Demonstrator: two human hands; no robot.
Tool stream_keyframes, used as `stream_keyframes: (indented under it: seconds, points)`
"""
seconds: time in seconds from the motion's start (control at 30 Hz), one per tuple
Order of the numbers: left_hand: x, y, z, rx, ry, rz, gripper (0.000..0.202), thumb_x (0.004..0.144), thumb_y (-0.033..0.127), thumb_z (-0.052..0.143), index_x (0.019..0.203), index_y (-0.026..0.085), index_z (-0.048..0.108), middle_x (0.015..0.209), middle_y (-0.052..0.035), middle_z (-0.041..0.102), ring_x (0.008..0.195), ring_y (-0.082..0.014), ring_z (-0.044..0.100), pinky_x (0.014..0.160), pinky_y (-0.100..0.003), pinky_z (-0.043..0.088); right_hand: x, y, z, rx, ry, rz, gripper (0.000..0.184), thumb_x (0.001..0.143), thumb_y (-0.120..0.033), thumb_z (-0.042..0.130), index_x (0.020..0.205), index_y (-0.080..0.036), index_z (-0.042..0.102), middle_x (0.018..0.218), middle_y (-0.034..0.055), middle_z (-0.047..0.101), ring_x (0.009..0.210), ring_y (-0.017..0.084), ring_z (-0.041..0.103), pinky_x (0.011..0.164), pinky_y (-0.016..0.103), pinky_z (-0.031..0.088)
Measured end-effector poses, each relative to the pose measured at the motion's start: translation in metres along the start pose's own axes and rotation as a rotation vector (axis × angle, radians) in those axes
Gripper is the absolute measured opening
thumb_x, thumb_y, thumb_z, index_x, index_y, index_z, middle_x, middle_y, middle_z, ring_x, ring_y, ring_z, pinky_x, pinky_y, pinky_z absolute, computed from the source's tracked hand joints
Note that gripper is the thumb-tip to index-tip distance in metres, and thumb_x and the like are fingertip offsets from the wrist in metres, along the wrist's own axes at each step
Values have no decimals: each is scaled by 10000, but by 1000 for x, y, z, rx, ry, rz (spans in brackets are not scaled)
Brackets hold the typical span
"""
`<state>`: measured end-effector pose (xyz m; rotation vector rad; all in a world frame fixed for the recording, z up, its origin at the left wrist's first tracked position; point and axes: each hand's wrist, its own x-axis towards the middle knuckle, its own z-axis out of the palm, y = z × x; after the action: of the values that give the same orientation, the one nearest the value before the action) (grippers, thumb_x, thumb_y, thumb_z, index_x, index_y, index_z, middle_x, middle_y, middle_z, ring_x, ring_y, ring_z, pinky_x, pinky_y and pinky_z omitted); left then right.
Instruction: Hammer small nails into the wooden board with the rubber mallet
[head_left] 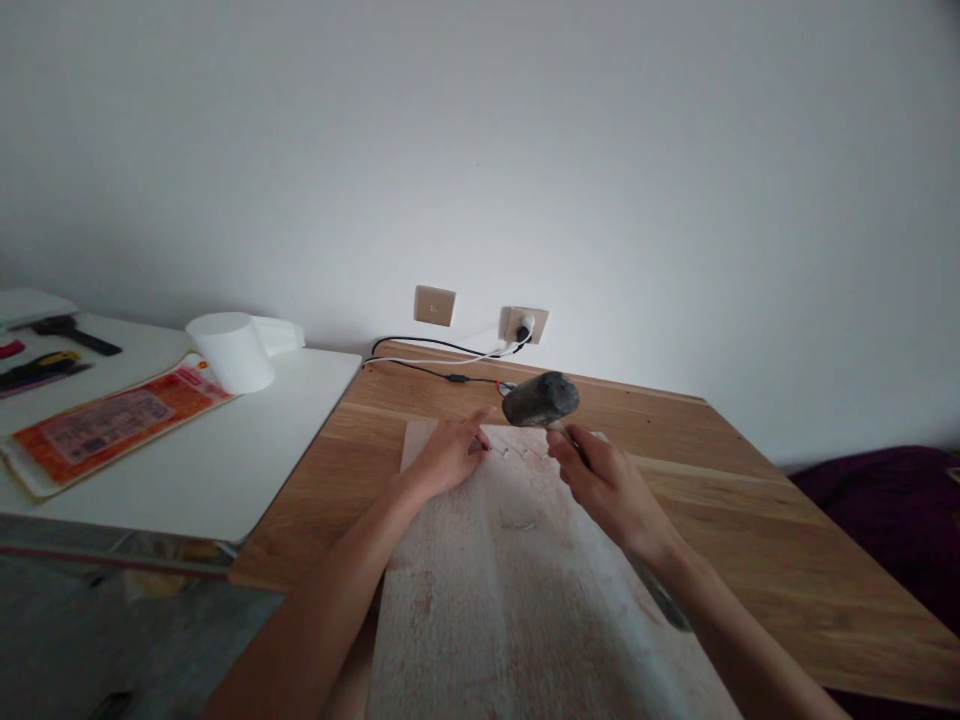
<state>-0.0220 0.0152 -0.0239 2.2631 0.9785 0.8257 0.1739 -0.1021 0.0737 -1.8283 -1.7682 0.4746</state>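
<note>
A pale wooden board [517, 590] lies on a brown wooden table [757, 540] in front of me. My right hand [607, 485] is closed round the handle of a hammer whose dark head [540, 398] hangs just above the board's far end. My left hand [450, 452] rests on the board's far left part, its fingers pinched on a small nail [486, 447] beside a short row of nails [521, 452] standing in the board. A bent nail or wire piece [519, 523] lies loose mid-board.
A white table [225, 460] adjoins on the left, carrying an orange package [112, 420], a white roll [231, 350] and dark tools [45, 368]. Wall sockets [523, 323] with black and white cables [435, 358] sit behind the table. A dark purple seat [885, 520] is at right.
</note>
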Motion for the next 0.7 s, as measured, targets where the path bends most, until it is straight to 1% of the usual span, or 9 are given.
stream_keyframes:
  seconds: [0.07,0.13,0.2,0.23,0.3,0.4,0.53,0.63,0.7]
  points:
    - [-1,0,-2,-16,-18,2,698,835,78,678,1492,212,488,1031,-40,776,1083,-259,710,1062,-438,495,3,-2,4,-16,3,-19,433,1011,-570,344,740,-255,465,662,7,561,600,152,523,611,281,333]
    - [-2,-1,-3,-43,-31,16,823,804,106,714,1558,207,400,1209,-89,741,1210,-290,665,1118,-477,463,6,1,14,-38,-16,-27,402,1005,-512,380,711,-253,468,657,24,589,625,167,549,622,291,318]
    - [-3,-3,-3,-58,-29,39,974,746,149,784,1602,210,325,1424,-149,629,1345,-329,578,1170,-511,420,8,6,25,-60,-50,-19,370,979,-456,435,675,-250,478,636,38,605,623,179,564,619,301,299]
    - [-3,-4,-3,-60,-24,47,1029,719,177,819,1612,213,309,1490,-170,572,1383,-346,542,1184,-528,404,9,9,30,-67,-64,-11,358,967,-436,457,663,-249,485,630,43,613,622,183,572,617,302,297]
    - [-3,-5,-2,-63,-24,53,1069,694,236,863,1612,217,316,1522,-186,535,1397,-368,521,1190,-555,392,10,13,34,-66,-74,0,349,960,-424,469,662,-246,495,646,49,635,635,184,589,620,299,309]
    - [-2,-5,-1,-66,-17,38,1027,700,274,881,1589,234,369,1487,-169,567,1395,-371,523,1198,-568,385,7,16,26,-35,-52,28,385,1000,-491,408,716,-247,500,662,37,638,605,165,581,598,285,340]
    - [-4,-2,-2,-55,-7,10,911,758,299,859,1551,224,417,1460,-158,579,1393,-352,518,1205,-566,376,-10,25,9,2,-20,89,457,1027,-597,298,808,-252,502,612,-3,577,495,138,500,533,279,343]
    - [-5,0,-4,-54,21,43,731,844,336,785,1491,199,475,1406,-162,603,1338,-320,559,1172,-527,417,-29,41,2,-17,-51,111,452,1000,-603,342,754,-253,491,606,1,574,504,142,503,541,286,347]
    - [-5,0,-4,-44,73,83,557,887,303,726,1402,189,548,1327,-145,641,1270,-291,601,1128,-483,455,-41,53,2,-41,-79,126,439,983,-584,369,717,-255,484,626,21,604,556,164,549,575,298,352]
